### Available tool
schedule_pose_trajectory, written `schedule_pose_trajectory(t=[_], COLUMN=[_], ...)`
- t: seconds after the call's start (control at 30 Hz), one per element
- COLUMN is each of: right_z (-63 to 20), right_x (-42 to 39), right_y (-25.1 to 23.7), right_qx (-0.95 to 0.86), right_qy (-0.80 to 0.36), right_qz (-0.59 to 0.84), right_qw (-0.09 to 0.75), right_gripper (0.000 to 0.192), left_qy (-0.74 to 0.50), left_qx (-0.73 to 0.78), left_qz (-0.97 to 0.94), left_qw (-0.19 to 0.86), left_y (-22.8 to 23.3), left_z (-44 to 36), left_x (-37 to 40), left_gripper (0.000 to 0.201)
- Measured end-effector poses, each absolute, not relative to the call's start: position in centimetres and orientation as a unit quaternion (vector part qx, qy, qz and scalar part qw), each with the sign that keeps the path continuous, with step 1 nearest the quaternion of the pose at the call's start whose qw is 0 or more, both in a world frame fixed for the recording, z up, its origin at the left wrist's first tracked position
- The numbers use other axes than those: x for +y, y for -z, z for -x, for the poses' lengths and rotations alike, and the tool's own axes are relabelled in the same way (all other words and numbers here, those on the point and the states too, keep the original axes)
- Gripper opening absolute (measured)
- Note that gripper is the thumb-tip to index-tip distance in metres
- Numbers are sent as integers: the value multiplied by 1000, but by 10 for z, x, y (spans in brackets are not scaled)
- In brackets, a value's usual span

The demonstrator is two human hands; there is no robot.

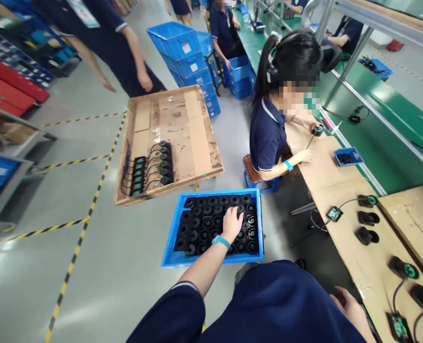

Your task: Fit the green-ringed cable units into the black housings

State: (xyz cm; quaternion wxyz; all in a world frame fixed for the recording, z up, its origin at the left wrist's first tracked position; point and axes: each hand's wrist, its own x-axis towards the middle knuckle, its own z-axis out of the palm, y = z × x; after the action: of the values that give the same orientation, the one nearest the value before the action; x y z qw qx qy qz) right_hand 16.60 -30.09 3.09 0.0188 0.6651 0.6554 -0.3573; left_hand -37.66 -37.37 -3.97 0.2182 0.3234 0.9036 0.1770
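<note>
A: Found the left hand (232,226) where?

B: Saw it near six o'clock from the middle, lowered into the blue tray (168,260). Found black ring-shaped parts (207,222) set out there in rows, and the fingers (235,211) touching them just off the tray's middle, toward two o'clock.

A: Saw a part clasped in them?

B: Could not tell, with the undersides of the fingers turned from view.

A: Noticed the right hand (352,312) too?

B: Spotted it at four o'clock, just beside the edge of the desk (333,183), with fingers loosely bent and released.

A: Made out what at ten o'clock?

B: Made out a shallow cardboard tray (197,138) just beyond the blue one, bearing a row of black round pieces (166,164) wired to green boards (138,176).

A: Saw anyone at one o'clock?

B: Saw a seated co-worker (268,128) in navy, holding a green-ringed piece (317,129) over the desk. Noted a small blue tray (358,156) at three o'clock, and two black pieces (367,218) lying between three and four o'clock.
</note>
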Motion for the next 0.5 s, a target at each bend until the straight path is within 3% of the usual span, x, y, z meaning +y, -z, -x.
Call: schedule_pose_trajectory(t=[0.23,0.4,0.5], right_z=[-183,-175,-164], right_x=[-363,-425,-454], right_y=[-80,-90,-90], right_qx=[570,499,468], right_qy=[336,314,282], right_qz=[-750,-806,-835], right_qw=[-15,-48,-63], right_gripper=[27,15,23], left_qy=[-54,5,11], left_qx=[911,911,908], left_qz=[-266,-264,-287], left_qw=[311,318,305], left_y=[37,38,38], left_z=[383,383,378], left_x=[-286,-275,-286], left_gripper=[59,62,60])
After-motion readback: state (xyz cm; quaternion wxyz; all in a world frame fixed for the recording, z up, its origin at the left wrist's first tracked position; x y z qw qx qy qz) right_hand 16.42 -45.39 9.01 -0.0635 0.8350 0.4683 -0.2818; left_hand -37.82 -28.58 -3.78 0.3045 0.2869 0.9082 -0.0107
